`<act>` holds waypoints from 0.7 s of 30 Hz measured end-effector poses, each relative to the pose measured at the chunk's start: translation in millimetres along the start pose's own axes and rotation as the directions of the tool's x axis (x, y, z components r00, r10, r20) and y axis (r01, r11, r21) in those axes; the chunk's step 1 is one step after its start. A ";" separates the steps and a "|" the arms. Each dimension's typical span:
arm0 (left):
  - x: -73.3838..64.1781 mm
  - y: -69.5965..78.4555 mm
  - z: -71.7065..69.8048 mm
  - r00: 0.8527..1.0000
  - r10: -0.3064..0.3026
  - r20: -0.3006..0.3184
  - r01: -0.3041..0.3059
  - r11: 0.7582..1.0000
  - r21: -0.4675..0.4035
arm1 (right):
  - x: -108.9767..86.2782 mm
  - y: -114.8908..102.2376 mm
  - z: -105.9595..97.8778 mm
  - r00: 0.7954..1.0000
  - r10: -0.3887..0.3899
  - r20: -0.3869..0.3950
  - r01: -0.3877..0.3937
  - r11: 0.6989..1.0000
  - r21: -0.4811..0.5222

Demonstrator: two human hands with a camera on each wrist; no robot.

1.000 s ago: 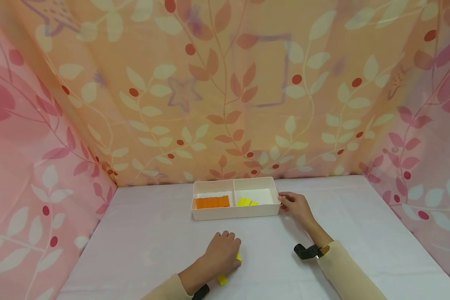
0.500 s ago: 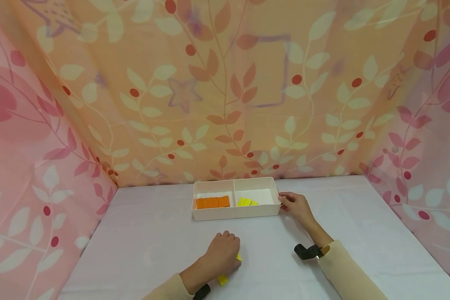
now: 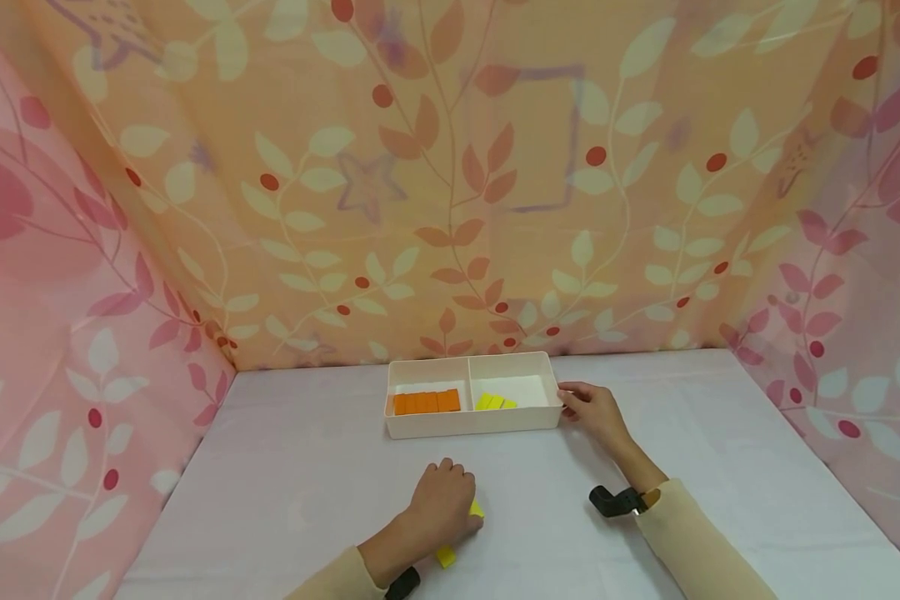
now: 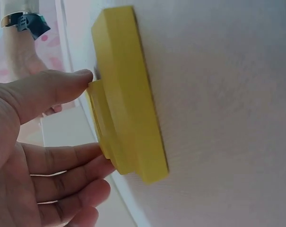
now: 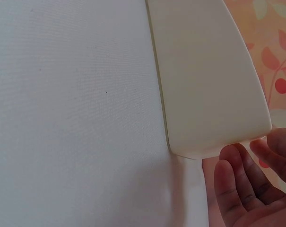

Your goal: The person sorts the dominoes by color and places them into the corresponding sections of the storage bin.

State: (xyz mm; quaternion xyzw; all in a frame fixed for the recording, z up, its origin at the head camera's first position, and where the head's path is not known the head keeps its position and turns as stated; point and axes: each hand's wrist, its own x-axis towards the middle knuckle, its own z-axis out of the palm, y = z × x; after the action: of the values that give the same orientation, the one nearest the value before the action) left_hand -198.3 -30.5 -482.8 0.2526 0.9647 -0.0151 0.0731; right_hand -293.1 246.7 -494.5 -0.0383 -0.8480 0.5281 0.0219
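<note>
In the head view my left hand (image 3: 441, 507) is low over the table near the front, bent around a few yellow blocks. The left wrist view shows its thumb and fingertips pinching the ends of a short yellow block (image 4: 101, 120), which lies against a longer yellow block (image 4: 128, 90). My right hand (image 3: 596, 417) holds the right end of a white two-compartment box (image 3: 472, 426) at its rim, the other fingers curled beside the end wall. Several orange blocks (image 3: 426, 402) stand in a row in the left compartment; several yellow blocks (image 3: 495, 402) lie in the right one.
A white cloth covers the table (image 3: 307, 467). Behind the box hangs an orange leaf-patterned curtain (image 3: 450, 183), with pink patterned curtains (image 3: 37, 333) at the sides. A black camera mount (image 3: 617, 502) sits on the right wrist.
The fingers of my left hand have shifted slightly left, and a little more yellow shows by the thumb. My right hand and the box stay in place.
</note>
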 end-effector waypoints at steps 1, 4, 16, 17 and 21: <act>0.1 -0.8 -1.0 1.000 0.006 0.000 -0.006 1.000 -0.007 | 0.0 -0.3 -0.1 1.000 0.000 0.000 0.000 1.000 -0.004; 0.8 -3.1 -5.2 1.000 0.024 -0.002 -0.024 0.999 -0.041 | 0.4 -0.5 0.0 1.000 0.002 0.001 -0.002 1.000 -0.007; 6.6 -22.2 -29.6 0.985 0.068 -0.159 -0.095 0.981 -0.167 | 0.6 0.8 -0.1 1.000 -0.011 0.010 0.010 1.000 0.004; 7.4 -24.0 -32.1 0.983 0.064 -0.170 -0.094 0.980 -0.177 | 0.3 0.8 -0.2 1.000 -0.009 0.010 0.009 1.000 0.006; 10.6 -30.3 -41.5 0.978 0.047 -0.204 -0.092 0.972 -0.215 | -0.7 0.0 -0.9 1.000 -0.011 0.005 0.011 1.000 0.009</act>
State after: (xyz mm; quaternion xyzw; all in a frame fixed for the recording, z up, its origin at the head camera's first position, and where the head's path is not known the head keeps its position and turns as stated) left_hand -227.8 -49.0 -443.6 0.2768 0.9533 0.1211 0.0053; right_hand -292.4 247.4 -494.1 -0.0324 -0.8460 0.5317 0.0230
